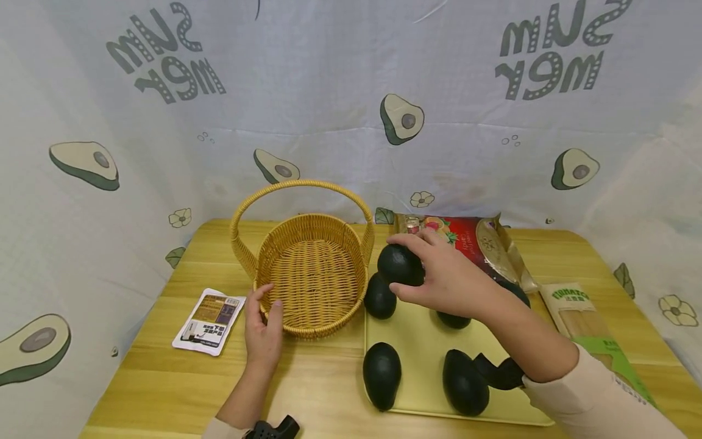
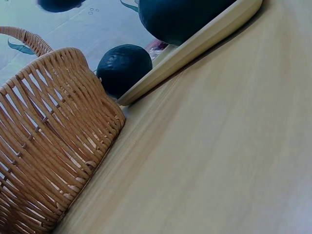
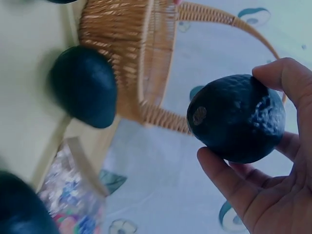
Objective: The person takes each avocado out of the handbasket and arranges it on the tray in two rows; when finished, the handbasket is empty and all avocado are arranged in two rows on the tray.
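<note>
My right hand [image 1: 441, 271] holds a dark avocado [image 3: 236, 118] between thumb and fingers, raised above the tray's far left corner and just right of the basket. In the right wrist view its stem scar faces the camera. At the near left rim of the round yellow wicker basket [image 1: 315, 283], my left hand [image 1: 264, 332] grips the edge, fingertips lapping over it. The basket holds nothing, and its tall handle stands upright. Several more avocados [image 1: 382, 376] lie on the pale yellow tray [image 1: 417, 341], partly hidden by my right arm. The left hand is out of the left wrist view.
Behind the tray lies a red and gold candy bag [image 1: 471, 241]. A noodle packet [image 1: 576, 308] sits along the tray's right side. Left of the basket is a white flat pouch [image 1: 209, 322]. A printed cloth [image 1: 329, 79] hangs behind the wooden table [image 1: 148, 372].
</note>
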A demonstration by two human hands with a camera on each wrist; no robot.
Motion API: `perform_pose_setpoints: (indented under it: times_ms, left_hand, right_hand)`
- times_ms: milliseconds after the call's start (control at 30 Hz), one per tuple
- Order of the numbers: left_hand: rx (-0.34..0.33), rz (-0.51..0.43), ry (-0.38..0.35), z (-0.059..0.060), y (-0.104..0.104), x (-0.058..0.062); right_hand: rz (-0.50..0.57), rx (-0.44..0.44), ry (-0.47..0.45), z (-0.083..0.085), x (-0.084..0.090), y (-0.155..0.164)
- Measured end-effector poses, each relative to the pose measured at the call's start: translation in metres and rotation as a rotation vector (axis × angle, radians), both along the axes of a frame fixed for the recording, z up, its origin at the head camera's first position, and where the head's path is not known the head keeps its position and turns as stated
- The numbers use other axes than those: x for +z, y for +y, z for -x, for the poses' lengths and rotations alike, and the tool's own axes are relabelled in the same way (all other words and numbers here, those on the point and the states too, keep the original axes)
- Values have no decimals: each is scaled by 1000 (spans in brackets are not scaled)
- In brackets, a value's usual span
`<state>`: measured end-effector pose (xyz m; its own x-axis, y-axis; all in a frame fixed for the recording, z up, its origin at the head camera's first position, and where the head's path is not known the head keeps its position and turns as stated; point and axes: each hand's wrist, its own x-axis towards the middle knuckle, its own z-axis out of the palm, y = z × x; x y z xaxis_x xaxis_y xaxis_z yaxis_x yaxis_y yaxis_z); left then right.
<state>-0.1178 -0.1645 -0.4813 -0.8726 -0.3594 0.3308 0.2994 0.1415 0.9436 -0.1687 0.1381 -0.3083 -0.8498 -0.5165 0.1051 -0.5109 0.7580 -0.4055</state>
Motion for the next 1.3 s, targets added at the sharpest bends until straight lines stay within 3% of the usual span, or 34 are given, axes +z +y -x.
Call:
perform_pose_setpoints:
  times_ms: [400, 633, 867, 1300]
  left_hand:
    - [-1, -3, 7, -1, 1, 4]
    - [6, -8, -25, -11, 9, 30]
    - [0, -13, -11, -2, 2, 5]
    - [0, 2, -39, -2, 1, 2]
  right_hand:
    - [64, -86, 26, -21, -22, 61]
    - [64, -138, 14, -41, -32, 88]
    - [53, -212, 73, -65, -46, 116]
    - [-10, -339, -126, -89, -71, 151]
